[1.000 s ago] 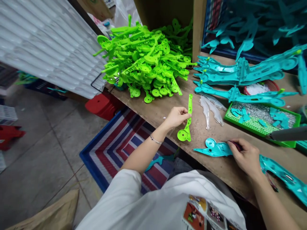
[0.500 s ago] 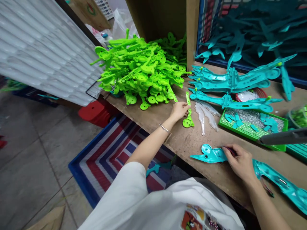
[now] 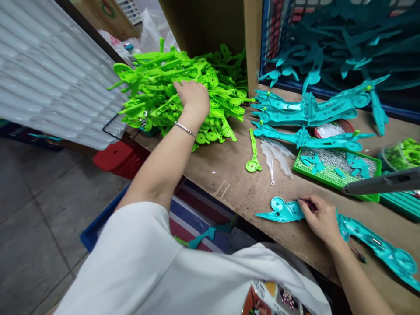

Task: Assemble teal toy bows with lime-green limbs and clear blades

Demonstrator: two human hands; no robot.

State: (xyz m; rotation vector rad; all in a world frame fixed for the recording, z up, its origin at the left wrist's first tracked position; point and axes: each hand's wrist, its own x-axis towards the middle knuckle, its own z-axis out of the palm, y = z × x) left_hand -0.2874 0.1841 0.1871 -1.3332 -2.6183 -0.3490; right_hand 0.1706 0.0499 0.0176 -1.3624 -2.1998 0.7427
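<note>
In the head view, the left hand (image 3: pixel 194 97) had left the lone green part (image 3: pixel 254 154) lying free on the desk (image 3: pixel 236 188) and reached onto the green pile (image 3: pixel 157 89); whether its grip held anything, I couldn't tell. The right hand (image 3: pixel 322 220) still grasped the blue part (image 3: pixel 289 212).

No text or numbers can be read; lettering on shirt print (image 3: pixel 271 298), below right hand (image 3: pixel 320 220), is illegible.
</note>
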